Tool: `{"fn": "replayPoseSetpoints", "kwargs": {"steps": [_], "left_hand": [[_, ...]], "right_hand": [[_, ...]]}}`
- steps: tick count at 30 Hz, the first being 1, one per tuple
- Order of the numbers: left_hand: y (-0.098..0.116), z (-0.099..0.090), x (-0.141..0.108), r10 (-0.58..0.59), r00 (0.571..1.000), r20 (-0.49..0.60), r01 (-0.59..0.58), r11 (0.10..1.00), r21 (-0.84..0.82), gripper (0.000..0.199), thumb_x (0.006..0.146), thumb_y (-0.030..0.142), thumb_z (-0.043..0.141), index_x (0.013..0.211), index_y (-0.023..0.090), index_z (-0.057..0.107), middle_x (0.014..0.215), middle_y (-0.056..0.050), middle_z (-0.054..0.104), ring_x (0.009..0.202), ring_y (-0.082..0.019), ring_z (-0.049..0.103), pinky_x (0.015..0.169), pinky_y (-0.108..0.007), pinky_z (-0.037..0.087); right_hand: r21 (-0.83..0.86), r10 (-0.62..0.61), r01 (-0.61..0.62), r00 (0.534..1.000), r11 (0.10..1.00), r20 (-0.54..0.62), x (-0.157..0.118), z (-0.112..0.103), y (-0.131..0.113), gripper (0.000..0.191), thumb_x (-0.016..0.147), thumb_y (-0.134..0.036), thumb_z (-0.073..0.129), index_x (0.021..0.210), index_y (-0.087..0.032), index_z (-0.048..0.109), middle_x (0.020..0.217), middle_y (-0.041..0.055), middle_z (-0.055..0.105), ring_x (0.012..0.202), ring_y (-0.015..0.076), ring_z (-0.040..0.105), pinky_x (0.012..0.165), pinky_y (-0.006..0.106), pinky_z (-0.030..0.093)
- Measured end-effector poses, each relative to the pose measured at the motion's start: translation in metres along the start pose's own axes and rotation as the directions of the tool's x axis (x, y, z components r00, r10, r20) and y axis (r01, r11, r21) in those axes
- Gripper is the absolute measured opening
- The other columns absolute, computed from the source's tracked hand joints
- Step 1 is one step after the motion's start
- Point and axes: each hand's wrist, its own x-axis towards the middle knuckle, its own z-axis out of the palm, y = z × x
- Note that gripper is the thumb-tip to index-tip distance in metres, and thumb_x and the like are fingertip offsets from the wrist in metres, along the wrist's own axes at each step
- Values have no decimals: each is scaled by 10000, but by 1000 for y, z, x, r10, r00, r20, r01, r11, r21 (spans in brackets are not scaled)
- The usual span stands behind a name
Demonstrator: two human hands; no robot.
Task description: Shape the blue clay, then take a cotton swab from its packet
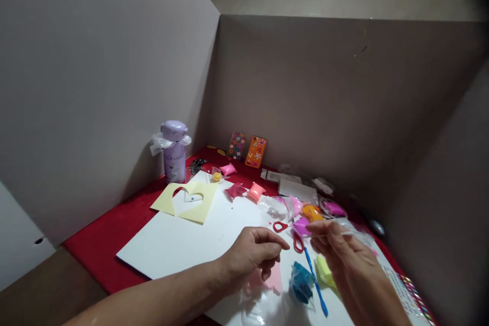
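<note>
My left hand (pixel 256 252) hovers over the white board (pixel 179 249), its index finger stretched out, the other fingers curled, and nothing visible in its grasp. Farther right, my right hand (pixel 346 249) is raised with thumb and fingers pinched together. A thin whitish sliver shows at the pinch, too fine to name. Below my left hand are a pink sheet (pixel 273 279) with a ragged edge and a clear plastic bag (pixel 263 310). Between the hands lie a teal clay packet (pixel 301 282), a blue modelling tool (pixel 316 282) and red-handled scissors (pixel 298 242). A yellow packet (pixel 324 271) is partly behind my right wrist.
A yellow sheet with a heart cut-out (pixel 208 204) lies at the board's left. A lilac bottle (pixel 174 160) stands behind it on the red cloth (pixel 99 234). Two decorated phone cases (pixel 255 152) lean at the back wall. Several clay packets (pixel 255 192) lie right of centre.
</note>
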Motion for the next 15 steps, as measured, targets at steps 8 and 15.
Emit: {"fn": "replayPoseSetpoints", "kwargs": {"steps": [8,15], "left_hand": [[2,1,-4,33,995,91,-24,995,-94,277,681,355,718,670,106,599,447,56,406,387,-40,319,393,-199,208],[6,-1,-1,110,988,-106,-100,990,96,354,667,439,711,652,115,570,466,69,387,396,-25,277,398,-194,155]], "right_hand": [[-7,27,-27,999,1000,28,-26,21,28,347,725,-506,646,829,-177,685,696,19,552,673,146,491,620,241,421],[-383,-140,106,988,918,-62,-26,2,29,301,723,-475,647,721,-173,651,663,27,603,621,150,532,544,226,435]]}}
